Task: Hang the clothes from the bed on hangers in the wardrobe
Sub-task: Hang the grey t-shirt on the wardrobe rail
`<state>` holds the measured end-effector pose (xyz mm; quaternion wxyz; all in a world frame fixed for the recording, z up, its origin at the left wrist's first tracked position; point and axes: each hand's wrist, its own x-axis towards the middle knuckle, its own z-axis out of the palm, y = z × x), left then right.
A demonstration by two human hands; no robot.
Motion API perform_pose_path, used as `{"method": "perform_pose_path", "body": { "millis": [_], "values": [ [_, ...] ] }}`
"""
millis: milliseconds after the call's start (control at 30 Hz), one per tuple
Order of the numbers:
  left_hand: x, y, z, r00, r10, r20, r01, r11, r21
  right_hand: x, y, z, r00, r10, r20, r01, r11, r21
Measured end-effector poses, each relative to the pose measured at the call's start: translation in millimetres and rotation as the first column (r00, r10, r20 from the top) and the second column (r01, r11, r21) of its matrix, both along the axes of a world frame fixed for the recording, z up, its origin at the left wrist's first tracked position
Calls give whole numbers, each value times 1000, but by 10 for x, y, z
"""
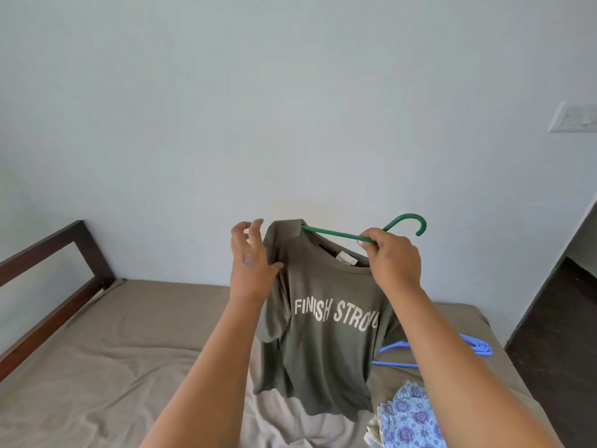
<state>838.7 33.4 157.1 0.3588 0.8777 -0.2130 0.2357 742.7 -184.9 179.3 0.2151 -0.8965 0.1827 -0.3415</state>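
Olive cotton T-shirt (326,344) hangs mid-frame, half on our green plastic hanger (342,235): right hand (392,258) pinches it, left hand (253,257) spread against the shoulder. Floral garment (410,418) and blue hangers (478,347) wait lower right on the bed (113,350).

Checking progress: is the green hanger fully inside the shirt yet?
Partly. One arm of the green hanger sits inside the shirt shoulder; the other side is hidden behind the right hand.
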Motion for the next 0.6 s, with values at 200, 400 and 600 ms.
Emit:
{"method": "perform_pose_path", "body": {
  "millis": [200, 400, 600],
  "values": [
    [118, 72, 165, 996, -50, 74, 55, 996, -65, -6, -106, 17, 997, -51, -62, 49, 998, -39],
    [301, 281, 549, 987, 7, 158, 22, 984, -179, -65, -139, -4, 994, 78, -79, -84, 994, -74],
    [445, 317, 553, 985, 144, -100, -143, 990, 9, -71, -44, 43, 988, 149, 46, -151, 987, 44]
  ]
}}
